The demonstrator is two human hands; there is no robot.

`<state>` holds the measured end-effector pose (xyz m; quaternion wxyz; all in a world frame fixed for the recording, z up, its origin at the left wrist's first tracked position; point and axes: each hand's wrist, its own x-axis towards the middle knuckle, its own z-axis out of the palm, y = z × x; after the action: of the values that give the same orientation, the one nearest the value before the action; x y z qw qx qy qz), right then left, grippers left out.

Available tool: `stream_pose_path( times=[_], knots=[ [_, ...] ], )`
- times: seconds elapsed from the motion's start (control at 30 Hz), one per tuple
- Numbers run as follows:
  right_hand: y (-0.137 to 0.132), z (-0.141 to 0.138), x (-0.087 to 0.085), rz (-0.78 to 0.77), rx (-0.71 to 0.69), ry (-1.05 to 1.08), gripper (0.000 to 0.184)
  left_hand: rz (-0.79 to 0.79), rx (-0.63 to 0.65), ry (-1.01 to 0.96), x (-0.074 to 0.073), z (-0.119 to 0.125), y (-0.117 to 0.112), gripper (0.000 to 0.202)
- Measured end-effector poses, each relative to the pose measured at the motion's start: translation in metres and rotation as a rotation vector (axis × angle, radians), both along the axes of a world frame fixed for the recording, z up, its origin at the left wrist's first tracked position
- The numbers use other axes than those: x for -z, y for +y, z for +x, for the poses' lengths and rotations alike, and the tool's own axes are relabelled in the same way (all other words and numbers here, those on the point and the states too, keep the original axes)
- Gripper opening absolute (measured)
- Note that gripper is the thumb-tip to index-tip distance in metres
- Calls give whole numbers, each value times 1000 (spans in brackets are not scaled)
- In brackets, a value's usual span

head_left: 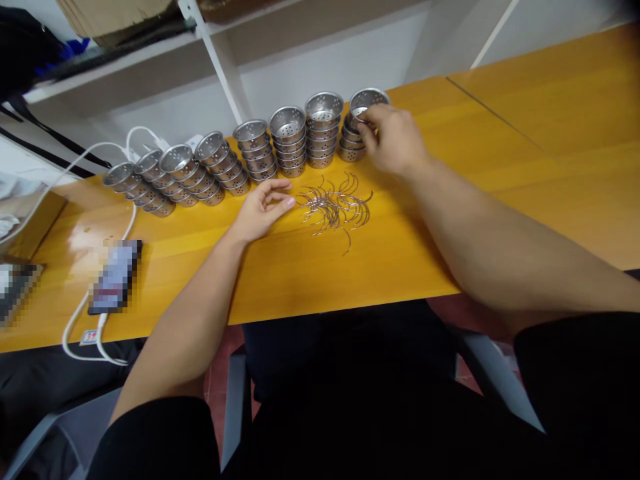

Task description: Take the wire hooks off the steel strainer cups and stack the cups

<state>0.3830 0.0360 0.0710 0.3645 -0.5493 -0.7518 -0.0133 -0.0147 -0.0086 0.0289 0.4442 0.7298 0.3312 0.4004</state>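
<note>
Several stacks of perforated metal cups (288,137) stand in a slanting row across the wooden table. At the row's right end, my right hand (397,137) pinches the rim of the top perforated metal cup (367,100), thumb and fingers closed on its near right side. More cups sit below it in that stack (352,148). My left hand (261,210) rests just left of a loose pile of thin curved metal wires (327,207), its thumb and fingers apart with nothing visible between them. One wire (347,241) lies a little nearer to me than the rest.
A phone (116,277) with a white cable (101,333) lies on the left of the table (300,283). Behind the cups is a white shelf unit (220,63) with a cardboard box (120,20). Another cardboard box (43,227) stands at the far left.
</note>
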Motion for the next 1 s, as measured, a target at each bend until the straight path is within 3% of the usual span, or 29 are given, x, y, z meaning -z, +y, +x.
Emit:
stream_pose_path(
  times=[0.13,0.4,0.53,0.63,0.73,0.8,0.87,0.93,1.0],
  knots=[
    [1,1,-1,-65,-7,-57,32,-8,0,-7,0,1,0,87],
    [-17,-17,-28,-230,136,-126,31,-4,-6,-11,4,1,3,89],
    [-17,-19,-26,-241,118,-119,28,-3,-25,-18,5,0,4,88],
    [-13,-14,-17,-176,56,-66,29,-15,-21,-12,5,-2,4,87],
    [-12,-6,-14,2,-7,41,32,-9,-16,9,2,-3,2,87],
    [-13,-1,-19,179,44,117,26,-12,-15,27,-1,-3,-1,85],
    [-15,5,-26,263,111,140,25,-21,-12,47,-4,-3,-4,82],
    [-17,10,-29,157,75,80,25,-21,-11,62,-6,-1,-6,81],
    [-17,14,-24,-63,-60,-29,18,-16,-16,68,-7,0,-7,80]
  ],
)
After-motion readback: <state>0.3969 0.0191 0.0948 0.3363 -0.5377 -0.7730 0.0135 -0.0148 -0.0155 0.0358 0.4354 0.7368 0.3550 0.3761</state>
